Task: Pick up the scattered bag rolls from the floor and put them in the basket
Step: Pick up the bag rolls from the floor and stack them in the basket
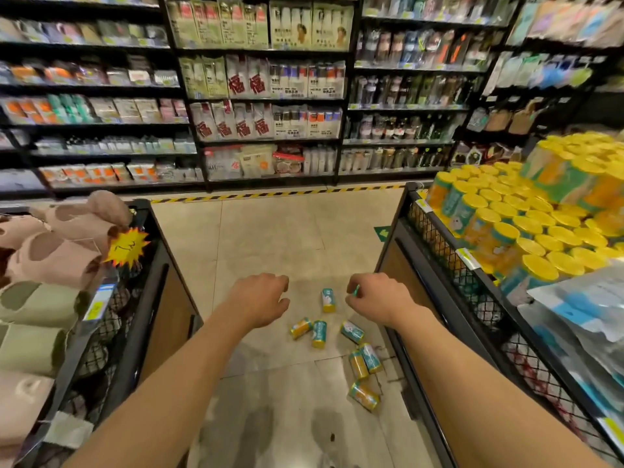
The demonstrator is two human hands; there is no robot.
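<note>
Several teal and yellow bag rolls lie scattered on the tiled floor between two display bins: one upright [328, 299], two side by side [301, 327] [319, 333], and others toward the right bin [352, 331] [364, 396]. My left hand [260, 298] hovers above them with its fingers loosely curled and holds nothing. My right hand [374, 298] is curled round a bag roll [356, 290], of which only a teal edge shows between the fingers. The black wire basket [435, 238] on the right is stacked with many yellow-lidded rolls.
A black bin [148, 265] of plush items with a yellow price star stands at the left. Plastic-wrapped packs [580, 315] lie in the right bin nearer me. Stocked shelves [270, 96] and a striped floor tape [270, 196] close the aisle ahead.
</note>
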